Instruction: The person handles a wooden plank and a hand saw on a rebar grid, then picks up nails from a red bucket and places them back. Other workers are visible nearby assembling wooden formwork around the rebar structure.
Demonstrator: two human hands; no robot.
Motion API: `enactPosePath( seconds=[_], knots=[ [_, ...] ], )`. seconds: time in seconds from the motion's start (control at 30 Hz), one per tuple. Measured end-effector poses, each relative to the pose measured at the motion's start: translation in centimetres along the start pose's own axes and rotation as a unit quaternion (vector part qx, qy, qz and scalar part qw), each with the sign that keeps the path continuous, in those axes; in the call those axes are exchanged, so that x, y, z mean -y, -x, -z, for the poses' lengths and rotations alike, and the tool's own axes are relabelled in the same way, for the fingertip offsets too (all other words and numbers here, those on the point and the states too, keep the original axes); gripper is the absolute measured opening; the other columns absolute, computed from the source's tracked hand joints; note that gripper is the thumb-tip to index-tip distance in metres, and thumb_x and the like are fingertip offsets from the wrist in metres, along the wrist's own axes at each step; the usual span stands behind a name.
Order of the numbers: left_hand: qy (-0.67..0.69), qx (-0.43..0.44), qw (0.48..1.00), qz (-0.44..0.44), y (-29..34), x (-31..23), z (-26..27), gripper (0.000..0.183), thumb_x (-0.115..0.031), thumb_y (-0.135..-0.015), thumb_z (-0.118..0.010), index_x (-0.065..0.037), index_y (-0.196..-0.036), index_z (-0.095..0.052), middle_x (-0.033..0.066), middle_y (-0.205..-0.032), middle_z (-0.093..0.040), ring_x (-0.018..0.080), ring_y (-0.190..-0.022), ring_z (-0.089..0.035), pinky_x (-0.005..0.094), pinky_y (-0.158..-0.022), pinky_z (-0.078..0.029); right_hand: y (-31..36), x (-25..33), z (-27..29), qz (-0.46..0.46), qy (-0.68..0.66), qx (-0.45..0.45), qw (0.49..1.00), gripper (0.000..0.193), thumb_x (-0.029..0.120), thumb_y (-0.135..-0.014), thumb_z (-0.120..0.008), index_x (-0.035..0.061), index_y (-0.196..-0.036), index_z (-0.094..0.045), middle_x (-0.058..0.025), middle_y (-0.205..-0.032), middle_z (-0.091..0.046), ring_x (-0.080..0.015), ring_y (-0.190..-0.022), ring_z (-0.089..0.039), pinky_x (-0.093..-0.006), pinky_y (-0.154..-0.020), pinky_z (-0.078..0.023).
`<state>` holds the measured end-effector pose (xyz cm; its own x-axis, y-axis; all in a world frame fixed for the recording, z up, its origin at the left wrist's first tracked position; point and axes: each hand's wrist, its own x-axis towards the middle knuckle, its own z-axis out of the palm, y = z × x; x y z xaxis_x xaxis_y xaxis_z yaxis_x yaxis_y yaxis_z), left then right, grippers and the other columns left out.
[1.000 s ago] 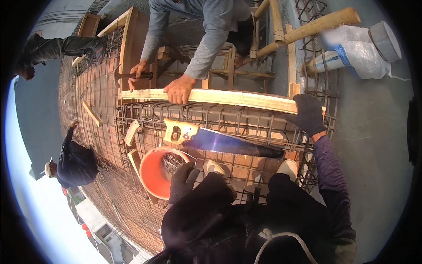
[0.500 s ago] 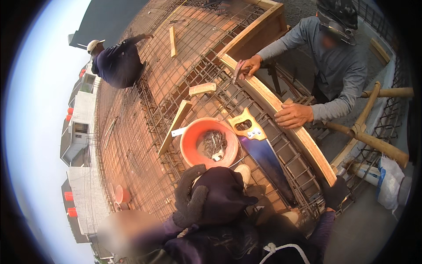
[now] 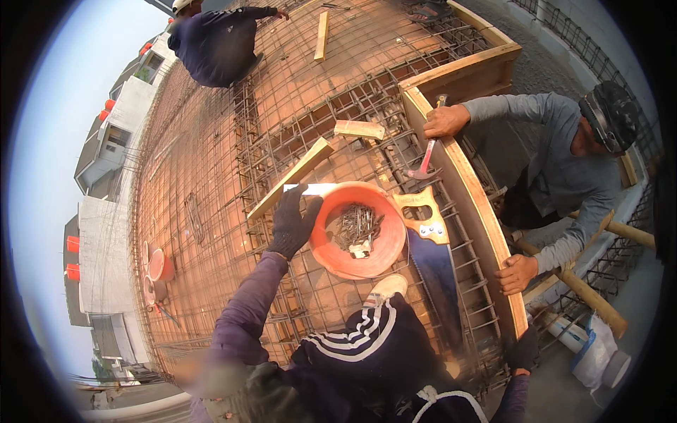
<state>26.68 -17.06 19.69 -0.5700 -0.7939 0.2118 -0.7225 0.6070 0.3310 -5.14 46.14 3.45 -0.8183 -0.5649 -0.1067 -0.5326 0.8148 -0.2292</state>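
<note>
My left hand [image 3: 293,222], in a dark glove, is at the left side of an orange bucket [image 3: 321,243], with thumb and fingers apart. Its fingertips are near a flat white strip [image 3: 310,189] at the bucket's rim. Inside the bucket lie many nails [image 3: 358,224]. My right hand [image 3: 522,349], also gloved, is closed at the near end of a long wooden formwork board [image 3: 493,243]; its fingers are partly hidden. A handsaw [image 3: 430,243] with a wooden handle lies between bucket and board.
Across the board a co-worker in grey [image 3: 575,162] holds a hammer [image 3: 425,156] and rests the other hand on the board. Rebar mesh [image 3: 204,176] covers the deck. Loose wood pieces [image 3: 296,176] lie beyond the bucket. Another person [image 3: 218,46] crouches far left. Bamboo poles [image 3: 592,299] stand right.
My left hand has moved from near my knee forward to the bucket's left side. The co-worker's hammer has swung into a lower position beside the board. My view has shifted.
</note>
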Motion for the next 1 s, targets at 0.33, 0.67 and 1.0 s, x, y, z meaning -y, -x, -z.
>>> enactPosePath(
  seconds=[0.33,0.67,1.0],
  knots=[
    [-0.207,0.228,0.926,0.217,-14.6,19.3,-12.0,0.065,-0.036,-0.088,-0.078,-0.015,-0.148,-0.061,0.0233,-0.130,-0.075,0.0409,-0.127,-0.070,0.0520,-0.105,-0.056,-0.5,-2.3,0.9,-0.036,0.032,0.182,0.982,0.076,0.049,-0.080,-0.092,0.0012,-0.125,-0.054,-0.0241,-0.109,-0.068,-0.0464,-0.099,-0.069,-0.0537,-0.079,-0.055],
    [-0.338,0.032,0.935,-0.106,-12.3,15.2,-12.0,0.045,-0.011,-0.089,-0.071,-0.012,-0.133,-0.058,0.0118,-0.126,-0.063,0.0331,-0.118,-0.064,0.0473,-0.094,-0.055,0.2,-1.8,-0.5,-0.024,0.011,0.078,0.997,0.068,0.044,-0.083,-0.089,0.0015,-0.125,-0.057,-0.0242,-0.106,-0.069,-0.0476,-0.100,-0.069,-0.0548,-0.084,-0.054],
    [-0.300,-0.011,0.935,-0.190,-16.5,7.4,-16.2,0.042,-0.013,-0.094,-0.065,-0.008,-0.134,-0.056,0.0101,-0.115,-0.061,0.0290,-0.100,-0.064,0.0449,-0.083,-0.054,-0.2,-1.7,0.0,-0.061,0.007,0.136,0.989,0.062,0.037,-0.087,-0.084,0.0013,-0.130,-0.056,-0.0239,-0.111,-0.068,-0.0460,-0.104,-0.067,-0.0537,-0.088,-0.053]
  ],
)
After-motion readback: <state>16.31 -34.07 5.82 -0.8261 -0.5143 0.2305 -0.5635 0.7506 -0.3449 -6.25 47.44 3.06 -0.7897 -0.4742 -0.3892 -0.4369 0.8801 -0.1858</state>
